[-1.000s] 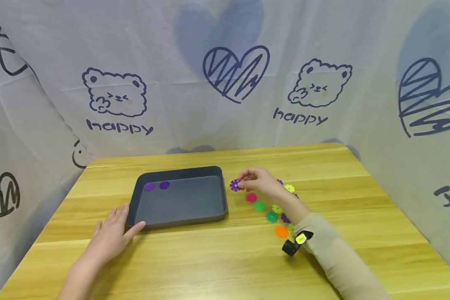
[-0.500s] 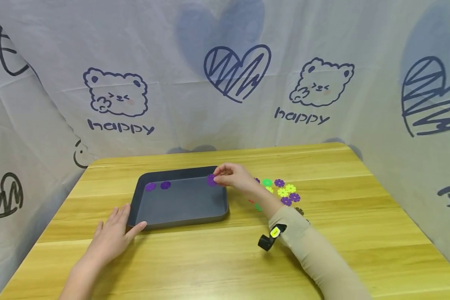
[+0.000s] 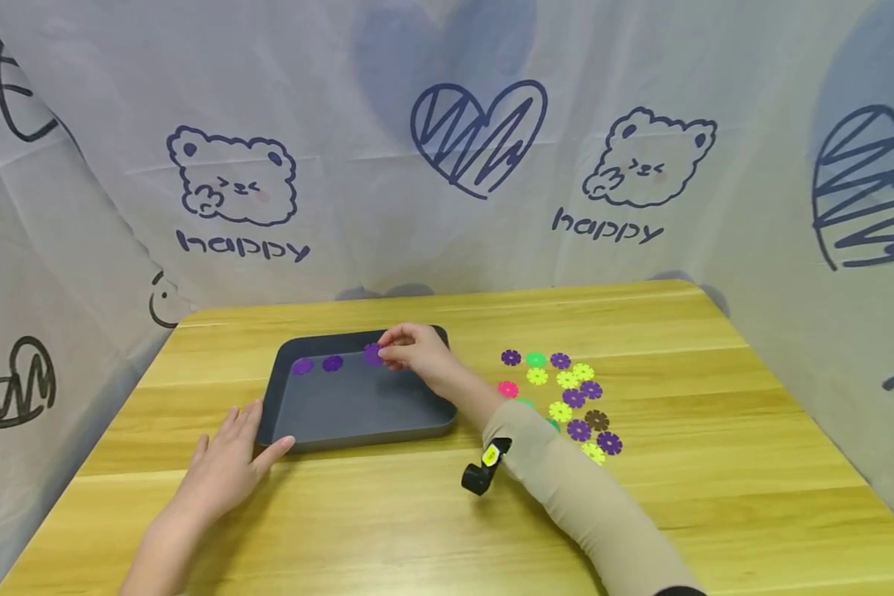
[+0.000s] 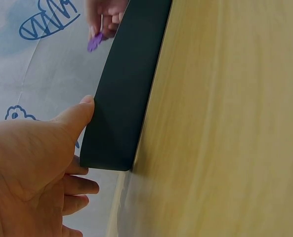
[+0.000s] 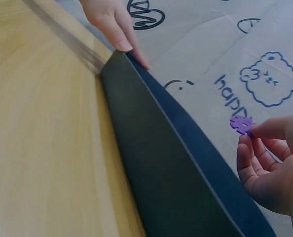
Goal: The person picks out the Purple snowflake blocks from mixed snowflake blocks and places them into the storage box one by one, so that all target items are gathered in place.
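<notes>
Thumb and forefinger of my right hand [image 3: 417, 354] pinch a purple snowflake disc [image 3: 372, 355], held over the back part of the dark grey tray [image 3: 365, 437]. The right wrist view shows this notched disc [image 5: 241, 125] raised above the tray rim. Inside the tray, two more purple snowflake discs [image 3: 302, 367] lie side by side near the back left corner. My left hand [image 3: 223, 472] rests at the tray's front left corner, its thumb touching the front wall and its extended fingers along the left side. In the left wrist view, that thumb [image 4: 79, 112] touches the rim.
Right of the tray, several loose snowflake discs [image 3: 574, 398] in purple, yellow, green, pink and brown lie scattered on the wooden table [image 3: 358, 521]. My right forearm hides some of them. A white printed cloth [image 3: 365, 207] hangs behind the table and at both sides.
My right hand has carried the purple snowflake disc leftward, from beside the tray across its right rim to over its back part. The left hand has stayed at the tray's corner.
</notes>
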The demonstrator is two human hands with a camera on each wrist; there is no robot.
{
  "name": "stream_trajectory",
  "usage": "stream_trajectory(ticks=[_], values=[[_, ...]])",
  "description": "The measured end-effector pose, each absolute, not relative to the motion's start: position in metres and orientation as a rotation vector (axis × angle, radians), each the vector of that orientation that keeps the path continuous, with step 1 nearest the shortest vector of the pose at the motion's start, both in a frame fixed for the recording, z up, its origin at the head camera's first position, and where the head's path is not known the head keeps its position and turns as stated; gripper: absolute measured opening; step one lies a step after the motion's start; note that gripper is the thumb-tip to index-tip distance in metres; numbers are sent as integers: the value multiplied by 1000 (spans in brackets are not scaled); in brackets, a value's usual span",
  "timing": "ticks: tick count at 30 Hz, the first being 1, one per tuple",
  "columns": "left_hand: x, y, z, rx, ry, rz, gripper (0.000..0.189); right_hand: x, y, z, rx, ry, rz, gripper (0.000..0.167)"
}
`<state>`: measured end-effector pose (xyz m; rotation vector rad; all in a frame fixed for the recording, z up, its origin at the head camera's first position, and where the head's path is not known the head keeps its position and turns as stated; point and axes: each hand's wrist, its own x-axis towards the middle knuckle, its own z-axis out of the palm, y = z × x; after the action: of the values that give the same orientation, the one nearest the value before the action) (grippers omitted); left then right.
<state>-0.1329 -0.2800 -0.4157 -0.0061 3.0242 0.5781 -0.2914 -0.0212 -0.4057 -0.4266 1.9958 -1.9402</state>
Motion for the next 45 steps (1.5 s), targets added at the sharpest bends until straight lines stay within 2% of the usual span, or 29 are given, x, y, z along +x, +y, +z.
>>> stream_trajectory(ticks=[14,24,30,38,45], values=[[-134,-282,-415,-5,3016,554,95,-299,-62,-422,-315,2143,-1882,11],[-134,-282,-415,2,3027,546,95,-314,-71,-428,-243,2373,-1728,6],[-134,-281,-415,1,3029,542,95,-316,-69,-431,-218,2485,-1647,10],[-134,-282,-415,2,3033,536,95,-307,-56,-421,-372,2449,-1616,22],[-133,-280,-414,1,3021,561,94,-288,-15,-397,-620,2340,-1673,28]])
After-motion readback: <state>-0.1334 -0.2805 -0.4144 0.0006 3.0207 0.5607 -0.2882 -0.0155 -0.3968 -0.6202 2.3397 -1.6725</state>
